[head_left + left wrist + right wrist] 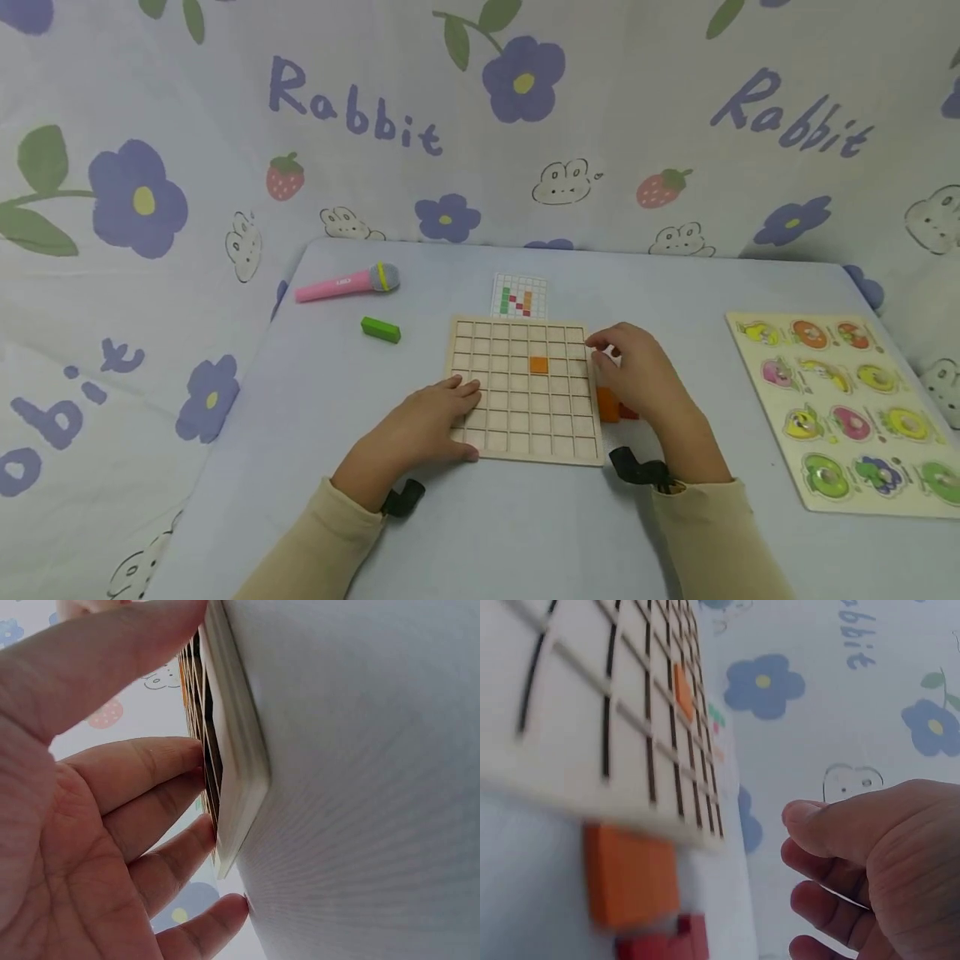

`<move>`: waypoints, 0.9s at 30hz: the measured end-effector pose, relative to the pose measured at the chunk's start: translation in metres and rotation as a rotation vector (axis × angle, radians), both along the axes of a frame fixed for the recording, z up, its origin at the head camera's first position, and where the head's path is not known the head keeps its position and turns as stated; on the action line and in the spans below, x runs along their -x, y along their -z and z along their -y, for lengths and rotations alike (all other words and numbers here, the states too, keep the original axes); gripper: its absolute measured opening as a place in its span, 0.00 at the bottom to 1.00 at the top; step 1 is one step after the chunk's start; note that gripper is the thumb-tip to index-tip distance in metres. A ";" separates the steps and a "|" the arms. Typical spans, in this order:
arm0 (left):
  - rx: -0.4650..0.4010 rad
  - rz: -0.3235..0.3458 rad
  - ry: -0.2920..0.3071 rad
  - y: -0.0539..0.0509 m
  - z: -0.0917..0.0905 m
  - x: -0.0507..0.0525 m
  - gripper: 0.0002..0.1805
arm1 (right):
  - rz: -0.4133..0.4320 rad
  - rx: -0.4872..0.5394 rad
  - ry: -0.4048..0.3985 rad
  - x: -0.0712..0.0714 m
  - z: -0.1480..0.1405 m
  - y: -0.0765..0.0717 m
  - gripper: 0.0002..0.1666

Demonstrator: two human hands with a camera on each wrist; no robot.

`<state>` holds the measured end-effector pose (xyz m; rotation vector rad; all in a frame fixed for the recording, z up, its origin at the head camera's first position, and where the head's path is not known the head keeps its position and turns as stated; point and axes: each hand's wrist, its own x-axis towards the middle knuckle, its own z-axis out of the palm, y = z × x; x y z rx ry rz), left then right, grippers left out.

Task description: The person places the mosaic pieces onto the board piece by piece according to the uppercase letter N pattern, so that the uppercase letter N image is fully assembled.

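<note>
A wooden grid board [525, 423] lies flat on the table, with one orange square piece [538, 365] in a cell of its upper right part. My left hand [423, 425] rests on the board's left edge, fingers extended; in the left wrist view the fingertips touch its rim. Over the board's upper right edge hovers my right hand [641, 375], its fingers loosely bent. Nothing shows between thumb and fingers in the right wrist view. Beneath that hand, an orange block [634, 877] and red blocks [667, 946] sit beside the board, partly hidden in the head view.
Behind the board lies a pattern card [519, 296] with green, red and orange squares. A green block [381, 329] and a pink toy microphone [347, 283] are at the left. On the right is a fruit puzzle board [832, 408]. A printed cloth hangs behind the table.
</note>
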<state>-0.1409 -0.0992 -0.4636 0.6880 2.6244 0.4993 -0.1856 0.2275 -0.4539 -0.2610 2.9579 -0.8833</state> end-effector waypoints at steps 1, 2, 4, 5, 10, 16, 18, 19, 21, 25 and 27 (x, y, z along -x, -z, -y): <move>0.001 -0.003 0.000 -0.001 0.000 0.000 0.50 | 0.001 -0.019 0.002 -0.003 -0.005 0.000 0.15; 0.002 -0.004 0.000 -0.002 0.001 0.000 0.50 | 0.000 -0.038 0.001 -0.007 -0.010 0.001 0.15; 0.000 -0.007 -0.002 -0.004 0.002 0.000 0.50 | 0.001 -0.062 0.001 -0.014 -0.018 0.005 0.16; 0.000 -0.006 -0.003 -0.004 0.002 0.000 0.50 | -0.004 -0.068 -0.001 -0.018 -0.021 0.009 0.16; -0.003 -0.004 -0.008 -0.002 0.004 0.001 0.50 | -0.055 -0.078 -0.010 -0.031 -0.026 0.025 0.18; -0.011 0.007 -0.010 0.000 0.004 0.000 0.50 | -0.074 -0.091 -0.013 -0.037 -0.021 0.031 0.14; -0.012 0.008 -0.008 0.000 0.004 -0.001 0.50 | -0.067 -0.092 -0.008 -0.039 -0.020 0.031 0.13; -0.014 0.008 -0.008 0.000 0.003 -0.001 0.50 | -0.064 -0.088 -0.004 -0.040 -0.019 0.030 0.13; -0.013 0.006 -0.006 0.000 0.003 -0.002 0.50 | -0.057 -0.084 0.007 -0.041 -0.019 0.030 0.13; -0.015 0.003 -0.004 0.000 0.001 -0.002 0.50 | -0.056 -0.066 0.030 -0.042 -0.020 0.030 0.12; -0.014 -0.001 -0.003 0.000 0.001 -0.002 0.50 | -0.067 -0.060 0.041 -0.042 -0.021 0.031 0.11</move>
